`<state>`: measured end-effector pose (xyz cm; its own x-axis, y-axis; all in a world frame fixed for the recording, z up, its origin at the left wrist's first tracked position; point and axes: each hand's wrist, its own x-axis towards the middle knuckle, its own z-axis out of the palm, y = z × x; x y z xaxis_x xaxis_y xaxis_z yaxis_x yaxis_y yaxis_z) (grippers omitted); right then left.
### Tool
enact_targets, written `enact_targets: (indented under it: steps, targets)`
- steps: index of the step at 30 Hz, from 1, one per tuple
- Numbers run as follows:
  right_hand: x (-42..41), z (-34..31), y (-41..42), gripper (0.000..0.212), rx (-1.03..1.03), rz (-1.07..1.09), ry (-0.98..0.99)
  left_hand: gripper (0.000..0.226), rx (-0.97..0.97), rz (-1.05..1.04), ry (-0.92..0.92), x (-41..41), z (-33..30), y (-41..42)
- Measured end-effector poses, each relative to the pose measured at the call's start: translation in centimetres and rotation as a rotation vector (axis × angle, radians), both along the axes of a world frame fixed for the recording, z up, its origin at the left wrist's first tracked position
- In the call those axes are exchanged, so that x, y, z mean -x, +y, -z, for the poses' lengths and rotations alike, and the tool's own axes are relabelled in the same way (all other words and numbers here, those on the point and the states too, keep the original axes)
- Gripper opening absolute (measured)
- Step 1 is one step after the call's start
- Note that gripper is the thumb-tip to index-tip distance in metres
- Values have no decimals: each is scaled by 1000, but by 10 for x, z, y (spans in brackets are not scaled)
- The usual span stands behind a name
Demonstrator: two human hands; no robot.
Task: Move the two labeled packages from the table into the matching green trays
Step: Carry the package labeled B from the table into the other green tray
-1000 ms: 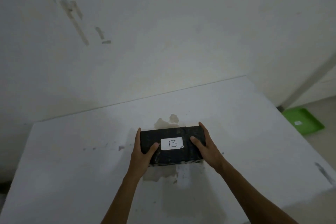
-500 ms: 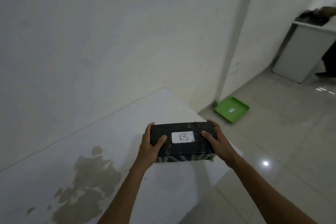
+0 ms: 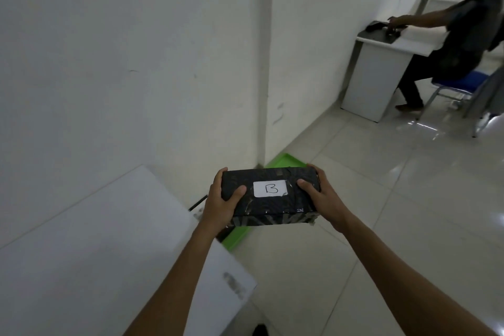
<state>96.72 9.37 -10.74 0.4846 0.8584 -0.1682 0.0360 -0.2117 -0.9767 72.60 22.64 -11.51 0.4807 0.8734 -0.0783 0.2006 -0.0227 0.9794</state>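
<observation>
A black wrapped package (image 3: pixel 268 207) with a white label marked "B" is held in the air past the table's right corner. My left hand (image 3: pixel 221 203) grips its left end and my right hand (image 3: pixel 321 198) grips its right end, thumbs on top. Directly beneath and behind the package lies a green tray (image 3: pixel 286 161) on the floor by the wall corner; the package hides most of it, and only its far rim and a near corner show. Its label is hidden. No second package or second tray is in view.
The white table (image 3: pixel 95 248) fills the lower left, its corner just under my left forearm. Tiled floor (image 3: pixel 381 226) spreads to the right. A person sits on a blue chair (image 3: pixel 461 84) at a white desk (image 3: pixel 379 76) at the far right.
I have turned right and carried the package off the table. It now hangs over the green tray, which was to the upper right of it before. The seated person came into view.
</observation>
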Motion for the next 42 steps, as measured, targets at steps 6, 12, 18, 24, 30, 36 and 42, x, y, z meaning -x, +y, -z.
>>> enact_targets:
  steps: [6,12,18,24,30,36,42]
  targets:
    - [-118,-6,60,64,-6,10,-41,71,-31,43,-26,-122,3,71]
    - [-233,-20,139,64,-8,21,-58,75,-2,44,-55,-237,-3,151]
    - [-334,-13,212,63,-13,-4,-42,65,-25,4,-39,-334,-1,215]
    - [-442,4,291,64,5,-141,-33,65,4,-129,-32,-428,18,259]
    - [-538,11,360,62,60,-287,0,76,60,-304,-7,-512,26,284]
    - [-595,26,427,62,107,-401,11,75,97,-427,10,-565,42,317]
    - [-625,47,479,66,133,-452,41,70,121,-494,5,-596,62,353]
